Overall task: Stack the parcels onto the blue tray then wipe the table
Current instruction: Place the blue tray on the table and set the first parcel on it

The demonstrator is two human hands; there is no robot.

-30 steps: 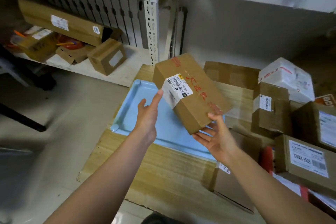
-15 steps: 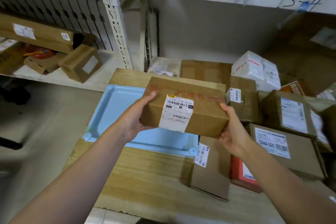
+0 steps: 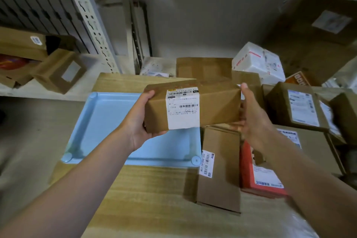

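Observation:
A brown cardboard parcel [image 3: 214, 102] with a white barcode label hangs level above the right part of the blue tray [image 3: 100, 121]. My left hand [image 3: 139, 121] grips its left end, thumb on top and fingers underneath. My right hand [image 3: 253, 120] holds the right end, thumb up along the side. The tray lies bare on the wooden table [image 3: 144, 195]. Several other parcels lie to the right: a flat brown one [image 3: 222, 176], a red and white one [image 3: 260, 179], and labelled brown boxes [image 3: 297, 106].
A white wrapped parcel [image 3: 258, 62] and a brown box [image 3: 202, 67] sit behind the held parcel. On the left, a low white shelf [image 3: 38, 89] carries more boxes [image 3: 59, 71]. A perforated metal upright [image 3: 92, 25] rises behind the tray. A large carton [image 3: 320, 31] stands at the far right.
The parcel has turned from tilted on end to level, and both hands now hold it by its ends. It has come nearer to me, above the tray's right side.

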